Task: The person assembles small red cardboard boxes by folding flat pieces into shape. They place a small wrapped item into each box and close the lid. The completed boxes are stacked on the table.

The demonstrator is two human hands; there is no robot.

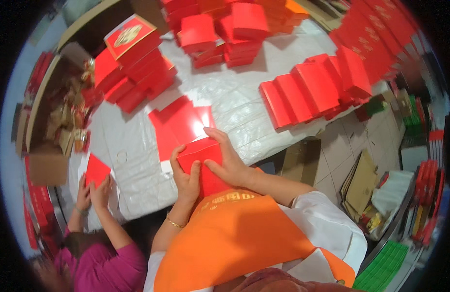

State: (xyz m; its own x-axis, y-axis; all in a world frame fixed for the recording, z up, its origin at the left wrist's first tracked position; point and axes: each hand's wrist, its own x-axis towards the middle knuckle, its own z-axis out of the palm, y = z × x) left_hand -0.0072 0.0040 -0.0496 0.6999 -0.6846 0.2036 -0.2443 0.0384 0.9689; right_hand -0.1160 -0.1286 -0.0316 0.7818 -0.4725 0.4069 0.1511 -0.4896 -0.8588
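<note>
Close to my body, both hands grip a red box-shaped packet (210,177). My left hand (187,179) wraps its left side, thumb on the near face. On the right side my right hand (227,159) has its thumb pressed to the near face and fingers over the far edge. Whether it is a box or a thick bundle of envelopes I cannot tell. Just beyond it, overlapping flat red sheets (174,122) with some white edges lie on the white-covered table (234,109).
Red stacks (132,73) stand at the far left, with more red blocks (198,34) at the back. A row of red blocks (303,90) leans on the right. At left, a co-worker's hands (93,192) hold a red sheet (97,170). Flattened cardboard (360,182) stands beyond the table's right side.
</note>
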